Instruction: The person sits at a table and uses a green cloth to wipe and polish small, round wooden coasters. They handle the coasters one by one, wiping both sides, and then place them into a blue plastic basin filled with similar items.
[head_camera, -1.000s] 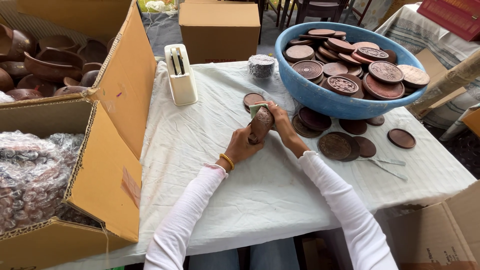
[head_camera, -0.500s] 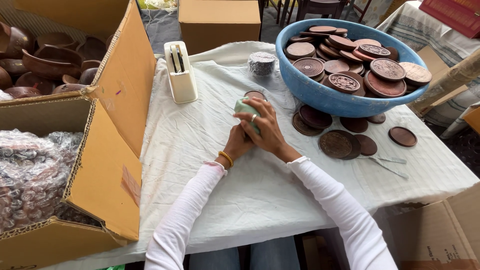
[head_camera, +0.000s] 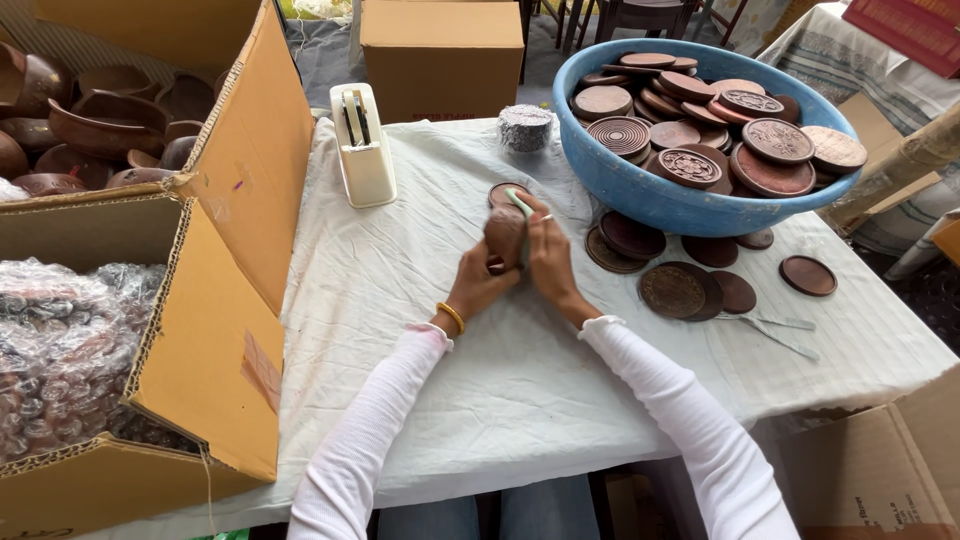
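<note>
Beside you a blue basin (head_camera: 640, 195) brims with carved wooden discs (head_camera: 690, 165); a tape dispenser (head_camera: 362, 145) (cream) stands near the open cardboard box (head_camera: 215, 330).

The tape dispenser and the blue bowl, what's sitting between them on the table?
In the head view, a small silvery foil-wrapped bundle sits on the white cloth between the cream tape dispenser and the blue bowl; otherwise that stretch is bare cloth.

Round brown piece (head_camera: 503, 232) half hidden behind right hand (head_camera: 550, 262); pale cloth (head_camera: 520, 203) mostly covered (beside blue basin (head_camera: 640, 195)); carvings unreadable.
</note>
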